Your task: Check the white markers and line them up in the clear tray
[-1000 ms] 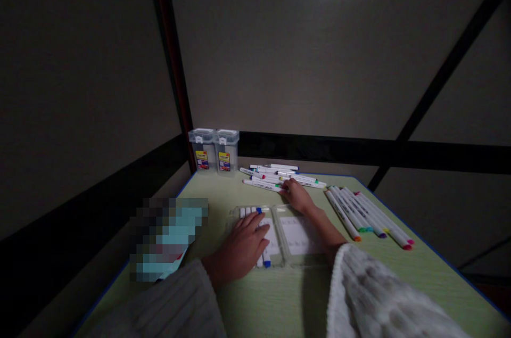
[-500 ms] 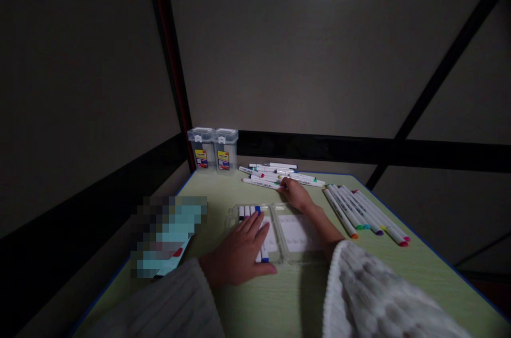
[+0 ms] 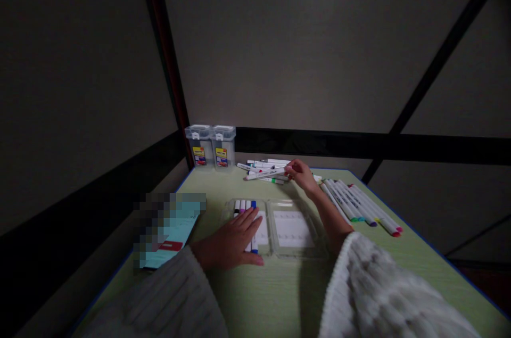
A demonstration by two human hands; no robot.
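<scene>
Between the fingertips of my right hand [image 3: 301,174] is a white marker [image 3: 265,173], raised and pointing left above a loose pile of markers [image 3: 259,164] at the back of the table. My left hand [image 3: 235,237] lies flat with fingers spread over the left half of an open clear plastic case [image 3: 270,231]. Under that palm, several white markers [image 3: 248,204] lie side by side in the case, one with blue ends; the hand hides their middles. A white printed sheet [image 3: 293,229] shows in the case's right half.
Two clear lidded boxes [image 3: 210,146] stand at the back left corner. A row of several markers [image 3: 359,202] lies along the right side. A light-blue flat object [image 3: 171,237], partly blurred, lies at the left edge of the green table [image 3: 271,301].
My right hand has lifted a marker up from the pile. My left hand stays on the case, and the whole view has shifted slightly.
</scene>
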